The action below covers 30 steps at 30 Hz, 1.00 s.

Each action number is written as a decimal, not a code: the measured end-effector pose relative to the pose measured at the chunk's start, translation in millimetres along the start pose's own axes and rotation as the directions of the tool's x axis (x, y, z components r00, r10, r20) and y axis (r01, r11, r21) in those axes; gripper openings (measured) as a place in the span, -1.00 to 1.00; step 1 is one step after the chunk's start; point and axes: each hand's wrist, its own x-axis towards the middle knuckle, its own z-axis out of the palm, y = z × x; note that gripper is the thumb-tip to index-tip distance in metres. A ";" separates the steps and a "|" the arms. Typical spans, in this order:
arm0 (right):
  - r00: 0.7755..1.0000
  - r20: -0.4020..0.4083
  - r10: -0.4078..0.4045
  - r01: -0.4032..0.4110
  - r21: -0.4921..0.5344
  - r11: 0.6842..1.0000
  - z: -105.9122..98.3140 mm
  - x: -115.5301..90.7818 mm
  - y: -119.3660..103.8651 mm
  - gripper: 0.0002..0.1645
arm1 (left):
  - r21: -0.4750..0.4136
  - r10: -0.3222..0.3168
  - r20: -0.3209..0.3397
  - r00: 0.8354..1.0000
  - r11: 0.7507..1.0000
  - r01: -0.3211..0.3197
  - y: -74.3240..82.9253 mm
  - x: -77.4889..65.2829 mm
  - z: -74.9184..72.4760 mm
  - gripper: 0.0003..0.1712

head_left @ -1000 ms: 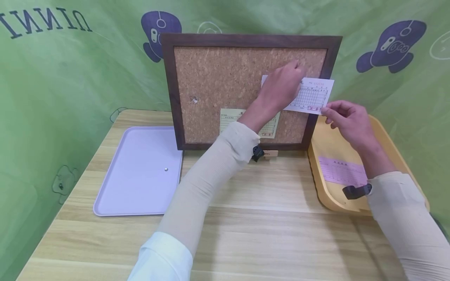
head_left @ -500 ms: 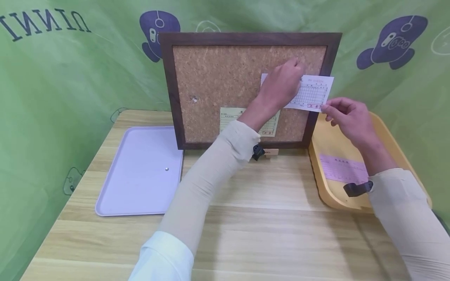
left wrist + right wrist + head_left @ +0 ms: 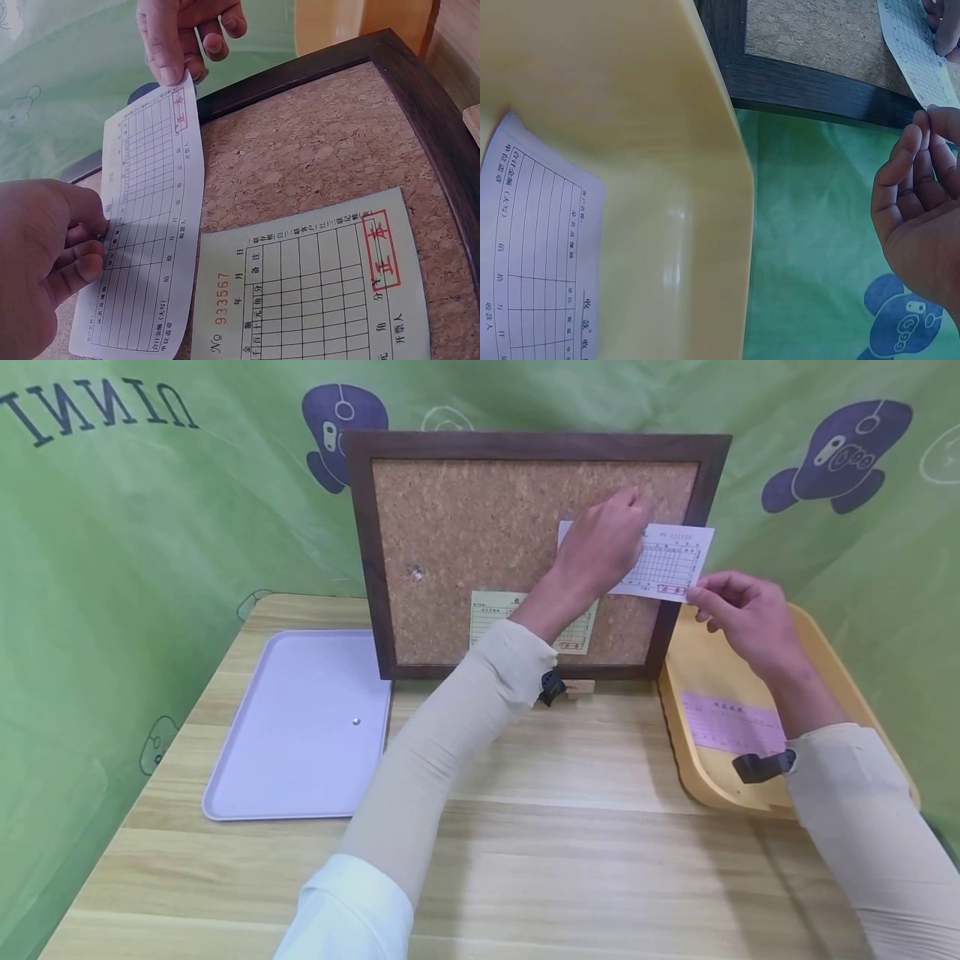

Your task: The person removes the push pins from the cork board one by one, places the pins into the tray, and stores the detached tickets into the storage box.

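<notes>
A white receipt slip (image 3: 667, 560) lies against the upper right of a framed corkboard (image 3: 465, 527), its right end reaching over the dark frame. My left hand (image 3: 603, 543) is curled at the slip's top edge; in the left wrist view its fingertips (image 3: 91, 214) meet the paper, and whether a small tack is between them is hidden. My right hand (image 3: 750, 618) pinches the slip's lower right corner between thumb and finger, as the right wrist view also shows. Below, a pale yellow-green receipt (image 3: 315, 292) sits on the cork, partly covered by my left forearm in the head view.
A lilac tray (image 3: 292, 727) at the left bears one small silver tack (image 3: 356, 722). At the right stands a yellow tray (image 3: 693, 768) with a pink receipt (image 3: 731, 727) in it. A wooden block (image 3: 579, 687) shows under the board. Green printed cloth (image 3: 150, 527) hangs behind.
</notes>
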 end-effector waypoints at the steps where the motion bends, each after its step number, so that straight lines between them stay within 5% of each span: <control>1: 1.000 0.000 -0.002 0.002 0.002 1.000 0.0 0.1 0.0 -0.83 | 0.000 0.000 -0.002 1.000 1.000 0.000 -0.2 -0.1 0.1 -0.59; 30: 1.000 -0.002 -0.011 0.011 -0.008 1.000 -1.5 -1.5 -0.4 -0.84 | 0.007 0.015 -0.008 1.000 1.000 -0.015 -1.3 -0.3 -1.4 -0.64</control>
